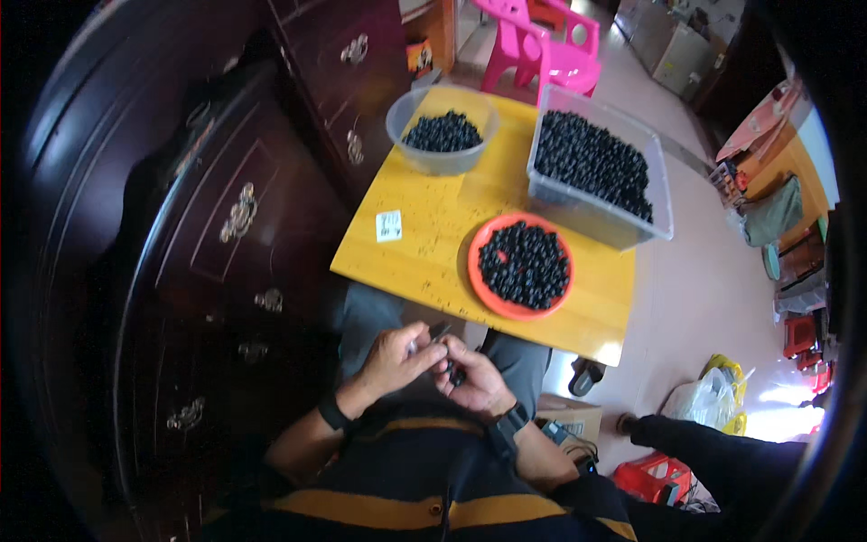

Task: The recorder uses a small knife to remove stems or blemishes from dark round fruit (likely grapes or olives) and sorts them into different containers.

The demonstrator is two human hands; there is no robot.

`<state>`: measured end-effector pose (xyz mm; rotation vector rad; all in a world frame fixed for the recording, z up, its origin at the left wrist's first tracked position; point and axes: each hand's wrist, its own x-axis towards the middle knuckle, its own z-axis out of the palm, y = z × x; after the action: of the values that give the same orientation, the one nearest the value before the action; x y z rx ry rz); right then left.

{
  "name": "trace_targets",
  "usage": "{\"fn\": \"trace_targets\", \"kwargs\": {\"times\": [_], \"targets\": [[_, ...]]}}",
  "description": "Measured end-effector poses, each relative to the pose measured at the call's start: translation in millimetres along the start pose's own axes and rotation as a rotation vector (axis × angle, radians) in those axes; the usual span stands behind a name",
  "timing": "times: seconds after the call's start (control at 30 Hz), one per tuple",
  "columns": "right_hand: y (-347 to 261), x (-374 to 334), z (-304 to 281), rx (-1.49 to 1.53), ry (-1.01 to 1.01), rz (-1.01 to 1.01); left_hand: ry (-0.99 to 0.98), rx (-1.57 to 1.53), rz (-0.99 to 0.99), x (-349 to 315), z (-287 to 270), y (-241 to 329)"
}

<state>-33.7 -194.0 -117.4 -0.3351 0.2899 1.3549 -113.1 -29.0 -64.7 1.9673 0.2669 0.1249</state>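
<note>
My left hand (396,358) is closed around a slim, dark, blade-like tool (440,331), whose exact kind is too small to make out. Its tip points toward my right hand (477,381), and the fingers of both hands nearly meet above my lap. Curled in the right palm are a few small shiny black pieces (458,375). Just beyond the hands, an orange-red plate (476,287) heaped with similar black pieces (524,266) sits near the front edge of the yellow table (406,266).
A round clear bowl (397,135) and a large clear rectangular bin (578,212), both holding black pieces, stand farther back. A white card (388,226) lies at left. Dark wooden drawers (244,271) rise close on the left; a pink chair (564,59) is behind the table.
</note>
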Motion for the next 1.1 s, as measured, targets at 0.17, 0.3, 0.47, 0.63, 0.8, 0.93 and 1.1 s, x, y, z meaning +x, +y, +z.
{"fn": "trace_targets", "kwargs": {"times": [0.17, 0.3, 0.47, 0.63, 0.8, 0.93, 1.1], "targets": [[0.3, 1.7, -11.2, -0.011, -0.018, 0.007, -0.09, -0.121, -0.044, 0.5, 3.7, -15.9], [-1.6, 1.3, -9.3, 0.065, -0.056, 0.023, -0.079, -0.154, -0.045, 2.0, 6.0, -14.8], [-6.9, -0.3, -6.0, 0.083, 0.022, 0.011, -0.066, -0.089, -0.014, 3.4, 4.5, -4.7], [-6.1, 4.9, -7.4, 0.038, 0.061, -0.006, -0.065, -0.023, 0.054, 3.8, 5.0, -3.8], [-6.9, 1.1, -0.5, -0.057, 0.043, -0.003, -0.041, 0.087, 0.1, 3.9, 2.6, 6.7], [-5.1, -0.4, -4.3, -0.067, 0.018, -0.009, -0.049, 0.069, 0.068, 3.9, 4.4, 2.1], [-1.8, 1.6, -8.8, 0.003, 0.035, -0.011, -0.078, -0.048, 0.004, 3.3, 10.6, -17.4]]}}
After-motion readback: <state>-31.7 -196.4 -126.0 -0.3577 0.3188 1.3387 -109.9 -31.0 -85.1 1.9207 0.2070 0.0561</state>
